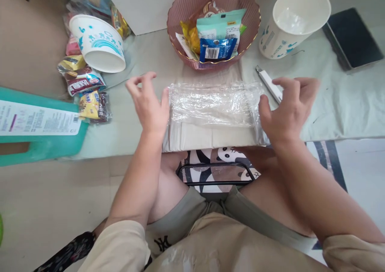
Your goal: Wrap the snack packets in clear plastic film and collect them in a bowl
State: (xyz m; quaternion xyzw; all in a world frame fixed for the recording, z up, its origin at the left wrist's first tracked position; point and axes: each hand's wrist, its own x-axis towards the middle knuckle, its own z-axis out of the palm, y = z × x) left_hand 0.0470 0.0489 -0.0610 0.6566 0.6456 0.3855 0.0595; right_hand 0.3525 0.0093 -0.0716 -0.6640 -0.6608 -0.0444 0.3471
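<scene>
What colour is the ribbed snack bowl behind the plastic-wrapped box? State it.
Translucent dusty pink with a thin gold rim: the ribbed plastic snack bowl, clearest in the head view.

- A home, by the look of it: someone sits at a low table point(345, 111) spread with a pale cloth.
- A pink bowl point(180, 27) heaped with snack packets point(218, 39).
- Two paper tubs point(99, 43), one tipped over.
- A panda-print stool point(222, 160) and tiled floor point(45, 208) below.
</scene>
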